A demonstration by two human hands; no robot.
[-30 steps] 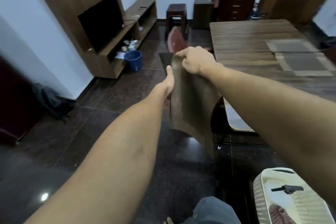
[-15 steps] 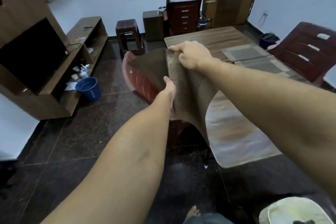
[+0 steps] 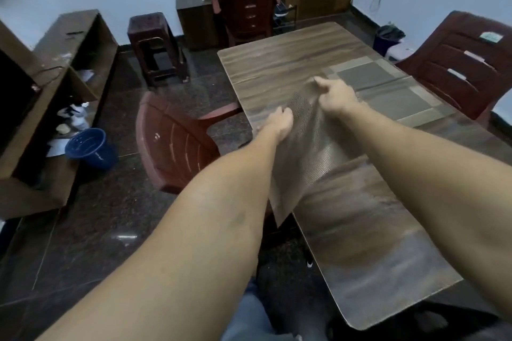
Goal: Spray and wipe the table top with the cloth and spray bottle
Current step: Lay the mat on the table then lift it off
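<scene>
currently both hands hold one woven mat [image 3: 307,158] raised over the left edge of the wooden table [image 3: 291,63]. left hand [image 3: 279,126]: fingers curled, gripping the mat's near left edge. right hand [image 3: 333,97]: fingers curled, pinching the mat's far top edge, higher and farther out than the left. the mat hangs tilted between them, its lower corner past the table edge, above the floor. two flat mats [image 3: 399,104] lie on the table top beyond the right hand. a red plastic chair [image 3: 177,144] stands beside the table's left edge.
</scene>
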